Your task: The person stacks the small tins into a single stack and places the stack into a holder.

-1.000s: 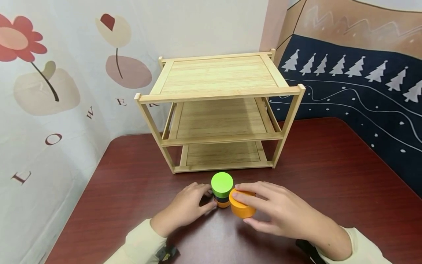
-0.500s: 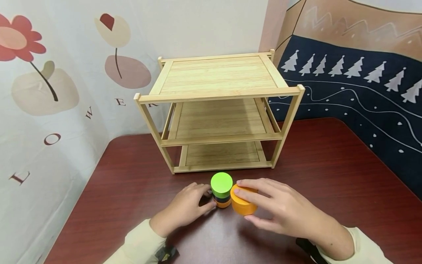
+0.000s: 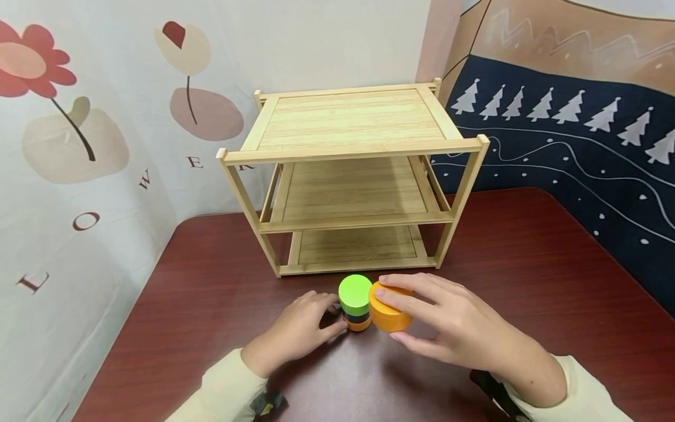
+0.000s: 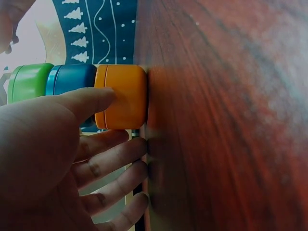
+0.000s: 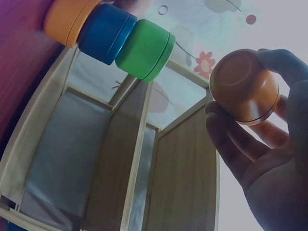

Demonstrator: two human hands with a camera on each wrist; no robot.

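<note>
A stack of small round lidded jars stands upright on the table: a green jar (image 3: 355,293) on top, a dark blue jar (image 4: 74,79) in the middle and an orange jar (image 4: 122,96) at the bottom. My left hand (image 3: 292,328) holds the bottom of the stack, thumb on the near side of the orange jar and fingers around its left. My right hand (image 3: 448,319) grips a second orange jar (image 3: 389,309) from its right side, fingers over the lid and thumb low. That jar is up in the air beside the green one, its underside visible in the right wrist view.
Behind the stack stands a three-tier wooden shelf (image 3: 348,152) with bare boards. The dark red tabletop (image 3: 200,281) spreads on both sides of it. Printed cloth walls (image 3: 337,41) with flowers and trees close off the back and sides.
The right hand has raised the second orange jar and moved it slightly away from me, beside the green jar. The left hand and the stack have stayed in place.
</note>
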